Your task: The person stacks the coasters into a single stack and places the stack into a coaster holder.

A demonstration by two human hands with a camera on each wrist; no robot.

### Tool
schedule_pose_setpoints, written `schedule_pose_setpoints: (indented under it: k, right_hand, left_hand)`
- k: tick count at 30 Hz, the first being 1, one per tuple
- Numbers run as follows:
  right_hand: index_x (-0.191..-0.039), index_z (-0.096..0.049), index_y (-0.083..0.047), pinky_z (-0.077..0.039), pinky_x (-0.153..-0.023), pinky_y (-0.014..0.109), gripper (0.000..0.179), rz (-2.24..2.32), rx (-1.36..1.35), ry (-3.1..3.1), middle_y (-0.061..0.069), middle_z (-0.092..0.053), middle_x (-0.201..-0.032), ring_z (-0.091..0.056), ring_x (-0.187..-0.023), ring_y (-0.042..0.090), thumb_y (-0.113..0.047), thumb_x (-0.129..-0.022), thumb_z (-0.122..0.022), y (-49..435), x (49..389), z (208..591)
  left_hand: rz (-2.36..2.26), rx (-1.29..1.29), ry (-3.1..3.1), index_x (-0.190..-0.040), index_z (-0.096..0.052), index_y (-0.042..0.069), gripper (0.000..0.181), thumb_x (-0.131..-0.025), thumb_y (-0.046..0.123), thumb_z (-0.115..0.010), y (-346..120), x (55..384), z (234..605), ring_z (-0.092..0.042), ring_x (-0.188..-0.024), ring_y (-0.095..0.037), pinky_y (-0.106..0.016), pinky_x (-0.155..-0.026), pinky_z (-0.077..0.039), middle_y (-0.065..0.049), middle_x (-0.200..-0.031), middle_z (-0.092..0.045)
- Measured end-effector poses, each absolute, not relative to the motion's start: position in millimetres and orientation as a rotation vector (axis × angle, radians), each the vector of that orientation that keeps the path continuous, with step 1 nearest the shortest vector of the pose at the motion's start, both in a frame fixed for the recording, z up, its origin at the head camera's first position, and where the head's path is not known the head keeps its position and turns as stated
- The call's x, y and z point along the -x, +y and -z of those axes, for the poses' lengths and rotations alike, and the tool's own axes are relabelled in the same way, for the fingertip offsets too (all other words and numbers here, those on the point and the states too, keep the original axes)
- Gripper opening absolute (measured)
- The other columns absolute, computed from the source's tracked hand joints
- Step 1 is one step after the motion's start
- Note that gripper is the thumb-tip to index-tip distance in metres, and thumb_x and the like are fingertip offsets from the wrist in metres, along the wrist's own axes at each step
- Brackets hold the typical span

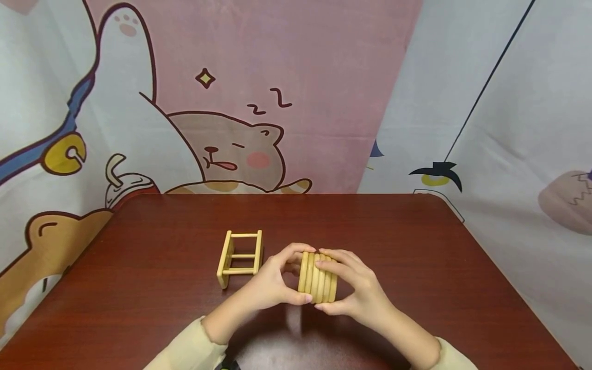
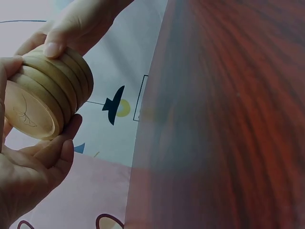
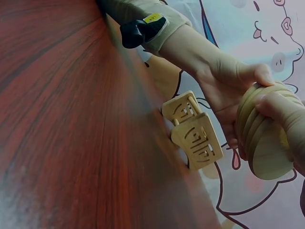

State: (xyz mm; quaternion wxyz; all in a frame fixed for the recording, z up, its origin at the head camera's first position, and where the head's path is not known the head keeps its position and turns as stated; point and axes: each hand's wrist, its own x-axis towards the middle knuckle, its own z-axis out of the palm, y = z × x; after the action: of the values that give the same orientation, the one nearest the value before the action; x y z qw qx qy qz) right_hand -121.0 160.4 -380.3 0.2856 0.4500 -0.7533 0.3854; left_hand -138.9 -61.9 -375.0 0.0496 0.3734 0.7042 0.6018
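A stack of round wooden coasters (image 1: 317, 280) is held on edge above the table between both hands. My left hand (image 1: 283, 282) grips its left end, thumb below and fingers over the top. At the right end my right hand (image 1: 353, 282) grips the same stack with curled fingers and thumb. In the left wrist view, the outermost coaster (image 2: 31, 112) shows a thin engraved line drawing. To the left of the hands stands a small wooden rack (image 1: 242, 271), touched by neither hand; its end panels have cut-out patterns, seen in the right wrist view.
The dark red-brown wooden table (image 1: 393, 226) spreads under the hands and the rack. Behind and beside it hangs a cartoon-printed cloth (image 1: 324, 77). A black device with a yellow label (image 3: 143, 31) is worn at the left sleeve.
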Motion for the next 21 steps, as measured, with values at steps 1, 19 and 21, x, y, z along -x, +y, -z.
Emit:
schedule_pose_setpoints:
  k: [1, 19, 21]
  right_hand:
    - [-0.123, -0.062, -0.011, -0.042, -0.095, 0.026, 0.061, -1.035, -1.209, -2.013, 0.015, -0.057, -0.126, -0.053, -0.113, 0.029, -0.033, -0.071, -0.085, 159, 121, 380]
    - [-0.125, -0.062, -0.015, -0.048, -0.088, 0.04, 0.065, -1.04, -1.289, -1.922, 0.015, -0.058, -0.126, -0.054, -0.111, 0.029, -0.021, -0.064, -0.086, 124, 136, 369]
    - [-0.124, -0.062, -0.015, -0.048, -0.087, 0.041, 0.066, -1.044, -1.291, -1.925, 0.015, -0.058, -0.125, -0.055, -0.111, 0.029, -0.02, -0.063, -0.087, 120, 138, 368]
  left_hand:
    - [-1.84, -1.131, 2.139, -0.131, -0.047, 0.013, 0.075, -0.067, 0.005, -0.084, -63, 138, 375, -0.062, -0.096, -0.02, -0.037, -0.083, -0.049, -0.007, -0.114, -0.062]
    - [-1.967, -1.083, 2.166, -0.128, -0.049, 0.011, 0.069, -0.067, 0.003, -0.081, -93, 134, 367, -0.062, -0.094, -0.026, -0.037, -0.079, -0.051, -0.011, -0.114, -0.062]
    - [-1.975, -1.046, 2.178, -0.128, -0.05, 0.012, 0.069, -0.066, 0.002, -0.081, -96, 134, 366, -0.062, -0.095, -0.027, -0.037, -0.077, -0.052, -0.011, -0.114, -0.062]
